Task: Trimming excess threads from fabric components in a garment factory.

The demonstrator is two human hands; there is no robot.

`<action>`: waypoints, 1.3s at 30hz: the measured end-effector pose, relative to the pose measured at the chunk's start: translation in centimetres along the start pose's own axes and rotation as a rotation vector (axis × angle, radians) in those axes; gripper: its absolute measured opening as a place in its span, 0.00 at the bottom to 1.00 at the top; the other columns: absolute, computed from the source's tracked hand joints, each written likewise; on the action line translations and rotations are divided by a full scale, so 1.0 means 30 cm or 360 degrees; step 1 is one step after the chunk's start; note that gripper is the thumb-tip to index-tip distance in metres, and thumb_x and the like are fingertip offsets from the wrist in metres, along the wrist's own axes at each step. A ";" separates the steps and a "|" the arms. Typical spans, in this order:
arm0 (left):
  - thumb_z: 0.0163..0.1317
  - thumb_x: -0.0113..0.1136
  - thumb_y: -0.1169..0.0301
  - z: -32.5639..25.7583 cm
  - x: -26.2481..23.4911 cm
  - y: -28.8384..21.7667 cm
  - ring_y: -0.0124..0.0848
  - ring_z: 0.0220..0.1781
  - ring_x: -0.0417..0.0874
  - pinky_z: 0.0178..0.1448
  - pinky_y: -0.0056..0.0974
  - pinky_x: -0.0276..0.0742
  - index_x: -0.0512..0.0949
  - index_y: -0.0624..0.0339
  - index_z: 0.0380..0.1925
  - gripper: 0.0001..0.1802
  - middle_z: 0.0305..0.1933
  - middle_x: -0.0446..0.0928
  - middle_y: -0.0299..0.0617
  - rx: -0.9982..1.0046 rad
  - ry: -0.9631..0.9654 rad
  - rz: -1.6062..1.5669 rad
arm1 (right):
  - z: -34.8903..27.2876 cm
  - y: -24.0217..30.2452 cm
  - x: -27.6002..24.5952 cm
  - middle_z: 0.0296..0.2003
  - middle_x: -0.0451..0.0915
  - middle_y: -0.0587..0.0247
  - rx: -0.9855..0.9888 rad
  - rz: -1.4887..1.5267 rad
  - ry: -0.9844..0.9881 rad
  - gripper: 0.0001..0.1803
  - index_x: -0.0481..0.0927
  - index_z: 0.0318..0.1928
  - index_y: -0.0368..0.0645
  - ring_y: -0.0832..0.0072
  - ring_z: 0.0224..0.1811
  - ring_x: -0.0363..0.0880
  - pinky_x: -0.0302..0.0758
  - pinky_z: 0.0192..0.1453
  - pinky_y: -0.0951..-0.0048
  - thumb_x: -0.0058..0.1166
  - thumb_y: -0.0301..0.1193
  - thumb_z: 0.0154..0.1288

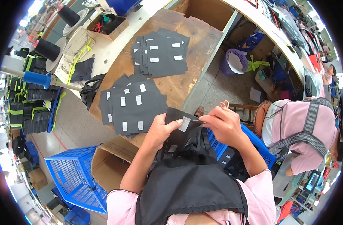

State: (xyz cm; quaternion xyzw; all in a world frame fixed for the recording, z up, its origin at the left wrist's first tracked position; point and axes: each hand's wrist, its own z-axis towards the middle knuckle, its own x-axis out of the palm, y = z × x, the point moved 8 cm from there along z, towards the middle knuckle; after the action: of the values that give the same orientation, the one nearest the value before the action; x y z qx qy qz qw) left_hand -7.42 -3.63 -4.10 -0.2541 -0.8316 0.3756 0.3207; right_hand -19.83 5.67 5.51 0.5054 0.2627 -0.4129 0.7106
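My left hand (159,131) is closed on the edge of a black fabric piece (174,116), its thumb pressed on top beside a white label (185,124). The piece hangs in front of my apron, with another white label lower down. My right hand (226,125) grips small scissors (224,104) with orange handle loops; their thin metal end points at the label's right edge. Beyond my hands, two piles of dark grey fabric pieces with white labels lie on a wooden board: a near pile (132,103) and a far pile (165,56).
At lower left stand a blue plastic crate (72,176) and an open cardboard box (111,161). Another blue crate (259,144) is by my right arm. A co-worker in pink (303,131) bends over at right. A purple basket (233,62) stands under the far table.
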 end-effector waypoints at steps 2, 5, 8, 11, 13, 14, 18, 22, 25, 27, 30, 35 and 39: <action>0.57 0.58 0.73 0.007 -0.002 -0.001 0.23 0.34 0.77 0.40 0.30 0.74 0.75 0.69 0.38 0.11 0.34 0.78 0.39 0.0003 -0.0016 0.0003 | 0.003 -0.012 0.005 0.29 0.72 0.64 0.0082 0.0030 -0.0022 0.16 0.80 0.35 0.44 0.66 0.29 0.74 0.69 0.32 0.70 0.64 0.23 0.40; 0.58 0.57 0.74 0.013 0.014 0.001 0.24 0.35 0.77 0.41 0.30 0.74 0.74 0.68 0.39 0.10 0.35 0.78 0.38 0.0018 0.0054 0.0033 | 0.018 -0.024 0.035 0.30 0.72 0.65 0.0082 0.0051 -0.0035 0.13 0.79 0.36 0.44 0.67 0.25 0.72 0.69 0.28 0.70 0.62 0.24 0.46; 0.61 0.54 0.73 0.011 -0.036 0.006 0.24 0.37 0.75 0.44 0.30 0.72 0.73 0.67 0.40 0.10 0.37 0.77 0.37 0.0101 -0.0140 0.0106 | 0.000 -0.080 -0.026 0.31 0.72 0.64 0.0343 0.0401 -0.0233 0.15 0.78 0.39 0.43 0.69 0.26 0.72 0.70 0.32 0.72 0.62 0.23 0.47; 0.65 0.51 0.72 0.039 -0.059 -0.001 0.24 0.41 0.73 0.48 0.30 0.70 0.71 0.64 0.43 0.09 0.38 0.75 0.36 0.0267 -0.0198 0.0089 | 0.009 -0.165 0.047 0.29 0.71 0.63 0.0682 0.0692 0.0030 0.14 0.77 0.36 0.39 0.74 0.28 0.70 0.68 0.34 0.74 0.63 0.24 0.46; 0.64 0.52 0.70 0.062 -0.051 0.021 0.24 0.41 0.73 0.47 0.31 0.70 0.72 0.62 0.43 0.10 0.38 0.75 0.36 0.0117 -0.0164 -0.0083 | 0.015 -0.185 0.138 0.26 0.68 0.65 0.0700 0.0839 0.0318 0.12 0.75 0.30 0.36 0.78 0.27 0.67 0.64 0.32 0.76 0.64 0.25 0.45; 0.64 0.53 0.69 0.068 -0.048 0.042 0.25 0.41 0.74 0.47 0.31 0.71 0.72 0.61 0.43 0.11 0.38 0.75 0.36 -0.0038 -0.0143 -0.0258 | -0.006 -0.190 0.149 0.25 0.67 0.69 0.0880 0.0996 0.0345 0.10 0.73 0.27 0.37 0.82 0.26 0.64 0.61 0.30 0.78 0.63 0.25 0.47; 0.56 0.63 0.64 0.005 -0.037 -0.012 0.26 0.41 0.77 0.47 0.33 0.75 0.73 0.63 0.43 0.19 0.40 0.77 0.39 0.0095 -0.0004 -0.0190 | -0.026 -0.188 0.223 0.24 0.66 0.73 0.1206 0.1540 0.0273 0.10 0.72 0.28 0.38 0.85 0.27 0.63 0.59 0.30 0.80 0.62 0.25 0.49; 0.53 0.65 0.65 0.014 -0.074 0.017 0.27 0.37 0.80 0.44 0.31 0.75 0.76 0.64 0.39 0.17 0.36 0.79 0.40 -0.0054 -0.0067 -0.0202 | 0.015 -0.073 0.109 0.33 0.71 0.62 0.0677 0.0329 -0.0386 0.14 0.75 0.39 0.41 0.71 0.25 0.73 0.70 0.27 0.73 0.61 0.27 0.52; 0.53 0.64 0.66 -0.001 -0.085 0.012 0.27 0.35 0.80 0.42 0.32 0.75 0.77 0.64 0.36 0.15 0.34 0.79 0.40 -0.0086 -0.0134 -0.0222 | -0.007 -0.011 0.080 0.34 0.72 0.61 0.0498 0.0153 -0.0408 0.19 0.76 0.43 0.44 0.63 0.27 0.74 0.71 0.28 0.69 0.63 0.25 0.48; 0.53 0.64 0.66 -0.010 -0.076 -0.001 0.26 0.35 0.80 0.41 0.31 0.76 0.77 0.64 0.36 0.15 0.35 0.79 0.40 -0.0120 -0.0166 -0.0223 | 0.007 0.006 0.080 0.33 0.72 0.61 0.0362 0.0068 -0.0335 0.19 0.76 0.43 0.44 0.63 0.27 0.74 0.71 0.28 0.68 0.63 0.25 0.47; 0.53 0.64 0.67 -0.007 -0.062 0.002 0.26 0.33 0.80 0.39 0.31 0.76 0.77 0.65 0.36 0.15 0.34 0.80 0.41 -0.0148 -0.0156 -0.0242 | 0.021 0.015 0.096 0.31 0.72 0.62 0.0243 0.0021 -0.0280 0.18 0.77 0.41 0.44 0.65 0.25 0.74 0.71 0.27 0.68 0.63 0.25 0.46; 0.53 0.64 0.68 -0.011 -0.053 0.003 0.26 0.31 0.80 0.37 0.31 0.77 0.77 0.66 0.36 0.14 0.33 0.80 0.41 -0.0091 -0.0116 -0.0278 | 0.023 0.003 0.096 0.28 0.72 0.61 0.0237 0.0043 -0.0319 0.16 0.78 0.39 0.43 0.65 0.24 0.74 0.70 0.27 0.70 0.63 0.24 0.46; 0.54 0.63 0.68 -0.012 -0.051 -0.013 0.25 0.32 0.80 0.37 0.31 0.77 0.77 0.66 0.35 0.12 0.33 0.80 0.40 -0.0054 -0.0124 -0.0241 | 0.006 0.000 0.083 0.27 0.72 0.61 0.0286 0.0125 -0.0399 0.16 0.78 0.38 0.43 0.65 0.25 0.74 0.71 0.27 0.70 0.63 0.24 0.46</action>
State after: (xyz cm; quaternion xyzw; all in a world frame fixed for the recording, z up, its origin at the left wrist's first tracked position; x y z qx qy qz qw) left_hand -6.21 -4.71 -4.14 -0.1811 -0.8665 0.3457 0.3112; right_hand -18.54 4.69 3.61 0.5213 0.1140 -0.4665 0.7054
